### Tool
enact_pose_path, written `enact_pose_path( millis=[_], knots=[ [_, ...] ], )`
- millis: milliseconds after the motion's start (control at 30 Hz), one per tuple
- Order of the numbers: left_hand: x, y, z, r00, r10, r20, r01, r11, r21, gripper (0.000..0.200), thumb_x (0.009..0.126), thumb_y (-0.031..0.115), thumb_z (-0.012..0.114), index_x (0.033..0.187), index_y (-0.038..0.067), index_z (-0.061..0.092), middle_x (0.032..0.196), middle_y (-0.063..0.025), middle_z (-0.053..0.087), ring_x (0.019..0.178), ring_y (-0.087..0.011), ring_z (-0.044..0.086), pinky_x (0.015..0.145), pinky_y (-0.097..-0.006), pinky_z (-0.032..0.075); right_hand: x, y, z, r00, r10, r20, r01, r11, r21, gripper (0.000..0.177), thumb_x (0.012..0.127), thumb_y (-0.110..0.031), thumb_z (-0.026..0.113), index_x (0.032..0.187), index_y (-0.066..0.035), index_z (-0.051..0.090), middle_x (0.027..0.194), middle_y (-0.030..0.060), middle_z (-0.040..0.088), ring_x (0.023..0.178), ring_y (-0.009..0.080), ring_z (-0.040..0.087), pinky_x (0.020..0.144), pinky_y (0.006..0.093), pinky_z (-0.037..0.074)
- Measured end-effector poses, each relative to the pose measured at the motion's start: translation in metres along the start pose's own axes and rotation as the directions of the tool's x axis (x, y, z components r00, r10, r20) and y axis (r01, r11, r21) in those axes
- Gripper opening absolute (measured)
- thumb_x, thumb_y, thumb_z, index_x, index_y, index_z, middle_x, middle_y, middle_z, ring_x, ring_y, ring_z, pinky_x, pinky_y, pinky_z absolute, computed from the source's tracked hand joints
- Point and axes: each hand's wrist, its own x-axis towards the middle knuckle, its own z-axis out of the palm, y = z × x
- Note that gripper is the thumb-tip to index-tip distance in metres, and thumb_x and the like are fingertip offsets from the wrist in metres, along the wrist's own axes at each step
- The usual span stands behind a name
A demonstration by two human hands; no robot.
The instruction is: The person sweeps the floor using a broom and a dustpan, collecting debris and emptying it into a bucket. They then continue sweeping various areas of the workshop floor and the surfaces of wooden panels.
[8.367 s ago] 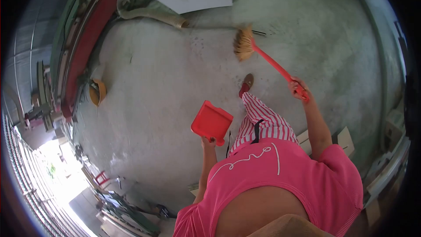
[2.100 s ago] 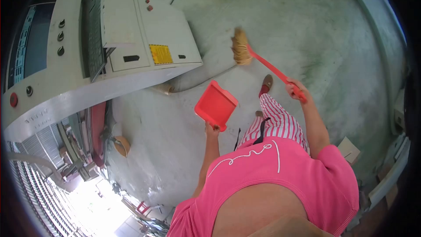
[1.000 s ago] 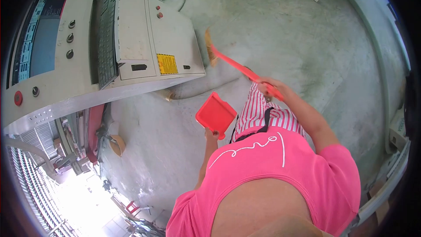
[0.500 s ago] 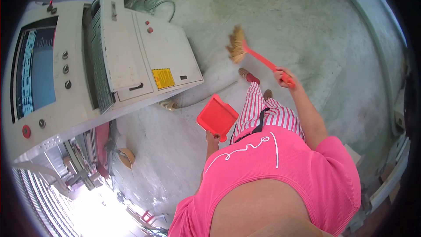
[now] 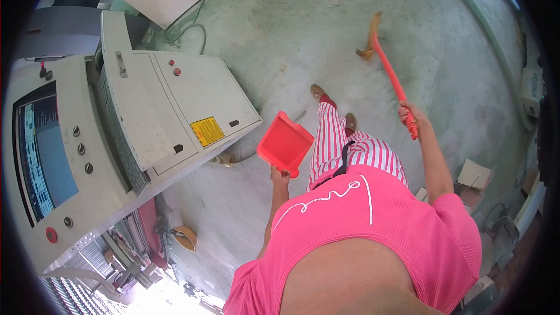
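The machine cabinet (image 5: 175, 105) is sliding further toward 9 o'clock than half a second ago. My left hand (image 5: 280, 175) is keeping its grip clamped on the dustpan (image 5: 284, 143), holding it at centre, tilted, beside the striped trouser leg (image 5: 329, 134). My right hand (image 5: 410, 118), at 2 o'clock, is gripping the broom (image 5: 389, 73) tight. The broom is swinging out rightward, its bristles (image 5: 370, 41) now at 1 o'clock, low over the floor (image 5: 291, 35) and well apart from the dustpan.
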Motion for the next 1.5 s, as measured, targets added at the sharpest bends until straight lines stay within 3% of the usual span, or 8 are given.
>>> enact_pose_path(
  millis=[267,400,567,767,900,1100,1333,1500],
  knots=[
    [-0.007,0.041,0.058,0.999,-0.048,0.006,0.047,0.999,0.016,0.025,0.075,0.035,0.043,0.070,0.011,0.043,0.051,-0.0026,0.040,0.044,-0.0135,0.041,0.042,-0.0274,0.036,0.060,0.049,0.097,0.963,0.257,0.077,-0.236,0.949,-0.211,0.016,0.078,-0.013,0.053,0.074,-0.010,0.038,0.052,-0.0040,0.038,0.039,0.0023,0.036,0.033,0.0158,0.032],
    [0.001,0.063,0.075,0.999,-0.036,0.022,0.034,0.998,0.060,0.024,0.076,0.036,0.042,0.072,0.012,0.044,0.048,-0.0018,0.040,0.041,-0.0129,0.041,0.040,-0.0270,0.037,0.126,0.075,0.164,0.825,0.530,0.197,-0.436,0.818,-0.375,0.019,0.078,-0.012,0.051,0.065,-0.010,0.038,0.049,-0.0033,0.037,0.039,0.0035,0.036,0.033,0.0156,0.031],
    [0.000,0.096,0.109,0.997,-0.065,0.029,0.062,0.994,0.095,0.027,0.077,0.038,0.041,0.074,0.011,0.046,0.046,-0.0012,0.040,0.040,-0.0131,0.042,0.039,-0.0267,0.039,0.218,0.107,0.255,0.737,0.638,0.225,-0.446,0.708,-0.548,0.017,0.076,-0.011,0.051,0.065,-0.010,0.037,0.049,-0.0023,0.038,0.040,0.0058,0.039,0.035,0.0175,0.035],
    [0.009,0.134,0.141,0.999,-0.003,0.045,-0.002,0.994,0.111,0.028,0.077,0.039,0.042,0.074,0.011,0.046,0.045,-0.0005,0.040,0.039,-0.0123,0.042,0.039,-0.0263,0.039,0.292,0.090,0.291,0.752,0.624,0.210,-0.435,0.710,-0.554,0.016,0.074,-0.010,0.054,0.069,-0.010,0.039,0.051,-0.0018,0.041,0.042,0.0065,0.043,0.035,0.0187,0.037],
    [0.005,0.155,0.162,0.997,0.045,0.063,-0.051,0.994,0.095,0.027,0.077,0.038,0.043,0.069,0.013,0.046,0.047,0.0003,0.041,0.040,-0.0117,0.042,0.040,-0.0263,0.039,0.269,0.026,0.258,0.945,0.254,0.206,-0.179,0.930,-0.322,0.022,0.072,-0.009,0.057,0.061,-0.010,0.037,0.049,0.0005,0.042,0.039,0.0091,0.043,0.032,0.0198,0.038],
    [0.017,0.179,0.188,0.991,0.046,0.127,-0.066,0.986,0.154,0.026,0.077,0.039,0.044,0.074,0.013,0.045,0.048,0.0005,0.041,0.040,-0.0117,0.042,0.040,-0.0268,0.040,0.205,-0.053,0.183,0.900,0.063,0.430,-0.128,0.984,0.124,0.015,0.079,-0.011,0.052,0.077,-0.008,0.038,0.051,-0.0016,0.037,0.040,0.0055,0.037,0.033,0.0153,0.034],
    [0.041,0.187,0.208,1.000,0.004,0.021,-0.006,0.998,0.064,0.027,0.076,0.040,0.045,0.074,0.013,0.044,0.048,-0.0001,0.040,0.040,-0.0120,0.042,0.041,-0.0271,0.039,0.135,-0.089,0.162,0.979,-0.192,0.075,0.173,0.962,0.212,0.015,0.078,-0.010,0.052,0.076,-0.008,0.037,0.052,-0.0028,0.037,0.041,0.0036,0.038,0.034,0.0145,0.033],
    [0.044,0.189,0.223,1.000,-0.025,0.014,0.025,1.000,0.015,0.027,0.077,0.039,0.043,0.075,0.012,0.044,0.047,-0.0015,0.039,0.039,-0.0122,0.040,0.040,-0.0275,0.039,0.141,-0.087,0.179,0.997,-0.080,-0.021,0.081,0.994,0.077,0.016,0.078,-0.011,0.053,0.077,-0.010,0.037,0.054,-0.0031,0.039,0.041,0.0026,0.039,0.034,0.0160,0.034]
  ],
)
